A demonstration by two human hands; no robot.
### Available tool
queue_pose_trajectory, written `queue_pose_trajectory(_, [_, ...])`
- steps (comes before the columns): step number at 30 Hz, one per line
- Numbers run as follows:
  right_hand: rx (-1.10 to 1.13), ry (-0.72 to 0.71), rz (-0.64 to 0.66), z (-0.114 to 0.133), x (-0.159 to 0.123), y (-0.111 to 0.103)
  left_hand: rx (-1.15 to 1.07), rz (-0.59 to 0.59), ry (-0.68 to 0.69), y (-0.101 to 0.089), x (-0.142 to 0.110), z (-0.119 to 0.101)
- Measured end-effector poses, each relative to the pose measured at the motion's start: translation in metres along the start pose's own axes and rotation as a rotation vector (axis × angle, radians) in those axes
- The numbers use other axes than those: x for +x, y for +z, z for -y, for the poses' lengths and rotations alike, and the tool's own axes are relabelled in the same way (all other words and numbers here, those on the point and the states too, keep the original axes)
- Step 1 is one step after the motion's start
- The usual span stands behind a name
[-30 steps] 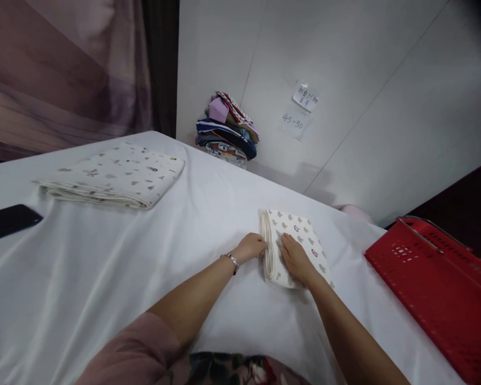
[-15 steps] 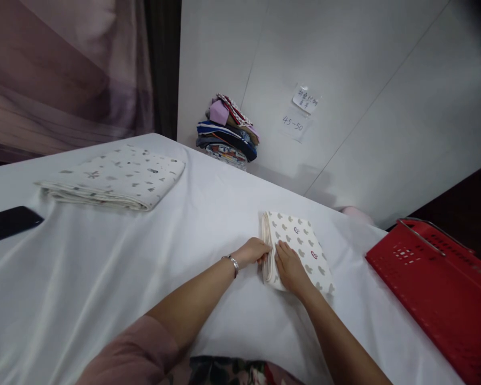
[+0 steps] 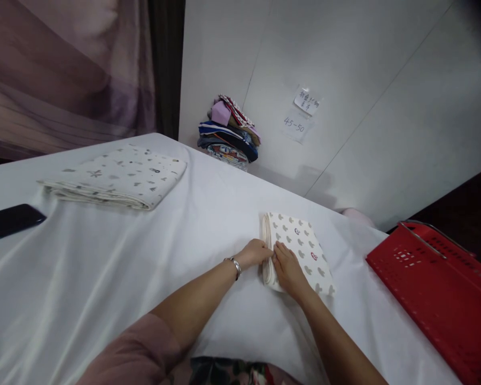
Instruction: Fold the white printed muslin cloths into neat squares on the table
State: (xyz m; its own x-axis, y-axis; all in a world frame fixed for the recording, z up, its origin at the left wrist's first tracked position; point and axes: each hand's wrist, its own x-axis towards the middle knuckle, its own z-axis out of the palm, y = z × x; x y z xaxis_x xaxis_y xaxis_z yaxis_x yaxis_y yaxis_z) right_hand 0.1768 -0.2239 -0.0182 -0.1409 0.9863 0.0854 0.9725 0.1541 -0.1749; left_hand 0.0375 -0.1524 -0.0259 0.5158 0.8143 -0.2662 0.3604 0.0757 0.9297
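Note:
A small folded white cloth [image 3: 300,246] with grey shapes and two red marks lies on the white table [image 3: 144,256]. My left hand [image 3: 255,253] presses against the cloth's near left edge, fingers curled onto the stacked folds. My right hand [image 3: 287,269] rests on top of the cloth's near corner, fingers together and touching the left hand's fingertips. A silver bracelet [image 3: 234,264] circles my left wrist.
A larger folded patterned cloth [image 3: 116,176] lies at the far left. A black phone [image 3: 8,222] sits at the left edge. A red plastic basket [image 3: 436,289] stands at the right. A pile of coloured fabrics [image 3: 229,132] leans against the wall.
My right hand has slid back along the cloth toward its near left corner, closer to my left hand. The cloth stays in place.

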Motion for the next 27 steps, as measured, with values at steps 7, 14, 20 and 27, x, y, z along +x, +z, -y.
queue_pose_trajectory(7, [-0.005,0.041,0.000,0.006,0.001,0.000,0.203,-0.070,-0.036,-0.008,0.003,-0.002])
queue_pose_trajectory(14, [-0.021,0.050,0.033,0.012,0.002,-0.001,0.253,-0.169,-0.013,-0.001,0.002,0.000])
queue_pose_trajectory(20, [0.042,0.034,0.022,0.009,0.002,0.001,0.269,-0.257,0.047,0.003,0.003,0.004])
queue_pose_trajectory(27, [0.188,0.093,-0.111,-0.012,0.025,-0.008,0.286,-0.213,0.051,0.000,0.003,0.006])
